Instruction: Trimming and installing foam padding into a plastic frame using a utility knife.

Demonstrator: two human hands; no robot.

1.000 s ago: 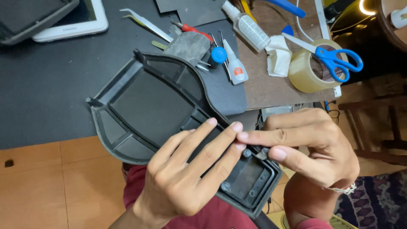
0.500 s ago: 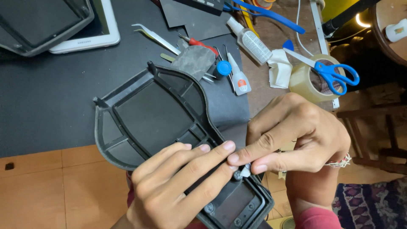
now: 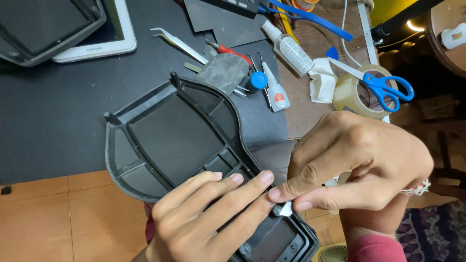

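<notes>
Dark grey ribbed plastic housing [image 3: 179,140], overhanging the black work mat [image 3: 53,126] toward 6 o'clock, pinned flat by the left hand [image 3: 204,223], fingers spread, so the right hand [image 3: 359,165] can pinch a small white scrap [image 3: 286,209] onto its narrow end.

Plastic frame [image 3: 174,140] on mat [image 3: 53,111], scissors [image 3: 383,85] on tape roll [image 3: 352,94], right of glue bottle [image 3: 275,90]

Clutter behind panel [image 3: 174,140]; mat [image 3: 53,111] leftward bare
</notes>
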